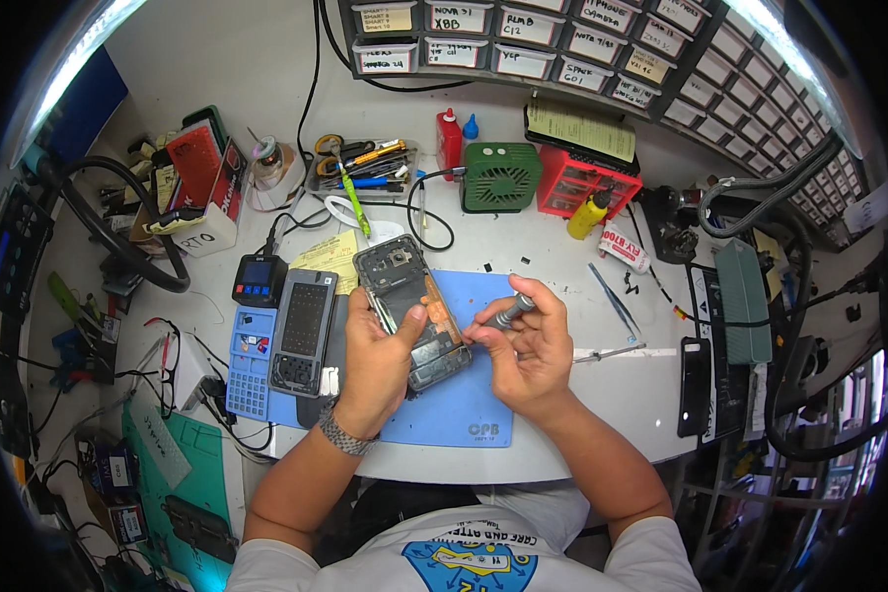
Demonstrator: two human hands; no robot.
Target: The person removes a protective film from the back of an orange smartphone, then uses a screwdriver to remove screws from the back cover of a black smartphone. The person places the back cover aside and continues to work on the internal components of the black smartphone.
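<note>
White short-sleeved T-shirt (385, 560), printed in blue and yellow on the chest, fills the near side, below the flat blue rectangular work mat (439, 422). Over the mat, the left hand (377, 347), with a silver metal-link band (349, 429) at its wrist, grips an opened dark grey phone body (414, 314) with a copper-coloured patch inside. Its thumb lies across the open interior, its fingers around the left edge. Also above the mat, the right hand (526, 345) is curled, thumb and fingers pinching a short grey cylindrical tool (509, 313) beside the phone's right edge; whether its tip touches the phone, I cannot tell.

At the mat's left end lies a second dark grey rectangular phone body (303, 331); just beyond that end is a light-blue plastic parts tray (248, 395) with small compartments. Past the mat's far edge stand a dark green box-shaped fan (500, 178) and a tray of hand tools (365, 170). Right of the mat, slim metal tweezers (614, 301) lie on the white tabletop (602, 414).
</note>
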